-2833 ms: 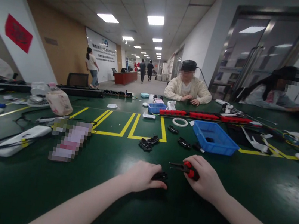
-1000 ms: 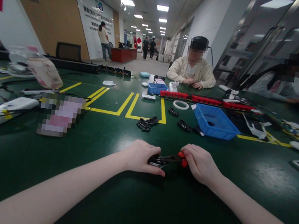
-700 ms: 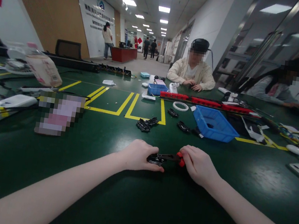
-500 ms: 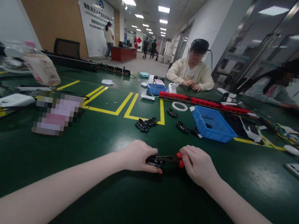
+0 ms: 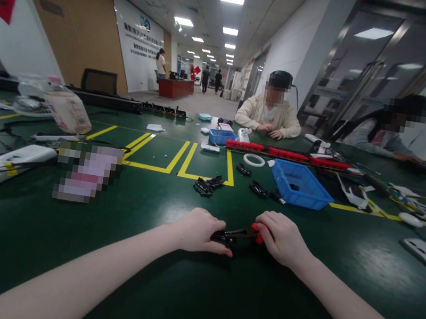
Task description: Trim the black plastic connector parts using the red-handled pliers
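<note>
My left hand [image 5: 197, 230] is closed over a small black plastic part [image 5: 223, 237] and presses it onto the green table [image 5: 215, 300]. My right hand [image 5: 283, 239] grips the red handle of a pair of pliers [image 5: 244, 234]. The dark jaws of the pliers point left and reach the black part. Both forearms stretch in from the near edge.
More black parts [image 5: 207, 185] lie beyond my hands by the yellow floor-tape lines [image 5: 186, 160]. A blue bin [image 5: 300, 185], a white tape ring [image 5: 254, 160] and a red strip [image 5: 290, 154] stand further back. A person in a striped top [image 5: 268, 115] sits opposite, another person [image 5: 387, 134] at the right.
The pliers' jaws were clear of the black part 2.8 s ago and now meet it. Over the last second my hands have barely moved; the camera has shifted slightly.
</note>
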`<act>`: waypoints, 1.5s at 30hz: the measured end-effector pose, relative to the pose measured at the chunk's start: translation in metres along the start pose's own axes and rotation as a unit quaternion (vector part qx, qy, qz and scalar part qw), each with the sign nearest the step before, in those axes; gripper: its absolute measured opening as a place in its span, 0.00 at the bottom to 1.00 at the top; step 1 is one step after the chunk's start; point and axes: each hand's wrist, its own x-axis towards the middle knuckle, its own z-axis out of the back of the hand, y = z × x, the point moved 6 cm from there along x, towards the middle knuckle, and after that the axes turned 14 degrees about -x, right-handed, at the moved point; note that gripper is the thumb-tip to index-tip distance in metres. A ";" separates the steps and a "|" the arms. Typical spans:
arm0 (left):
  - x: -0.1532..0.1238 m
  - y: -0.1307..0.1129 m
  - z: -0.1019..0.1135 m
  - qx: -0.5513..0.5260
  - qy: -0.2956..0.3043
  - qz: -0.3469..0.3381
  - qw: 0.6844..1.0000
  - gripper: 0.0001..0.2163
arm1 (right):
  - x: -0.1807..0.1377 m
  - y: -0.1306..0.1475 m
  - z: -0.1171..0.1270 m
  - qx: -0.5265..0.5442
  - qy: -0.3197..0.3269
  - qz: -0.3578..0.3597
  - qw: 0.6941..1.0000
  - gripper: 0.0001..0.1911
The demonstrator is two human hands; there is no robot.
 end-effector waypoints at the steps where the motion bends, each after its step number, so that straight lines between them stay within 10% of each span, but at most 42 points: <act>1: 0.000 0.000 0.000 0.001 0.000 -0.001 1.000 0.24 | -0.001 0.001 0.000 -0.002 -0.004 0.000 1.000 0.19; 22: -0.004 0.001 -0.003 0.066 -0.084 0.033 0.994 0.18 | -0.001 0.005 0.000 0.019 0.007 -0.035 0.999 0.20; 45: -0.001 0.001 -0.003 0.101 -0.032 0.119 0.987 0.10 | -0.002 0.010 -0.001 0.008 0.038 -0.084 0.996 0.18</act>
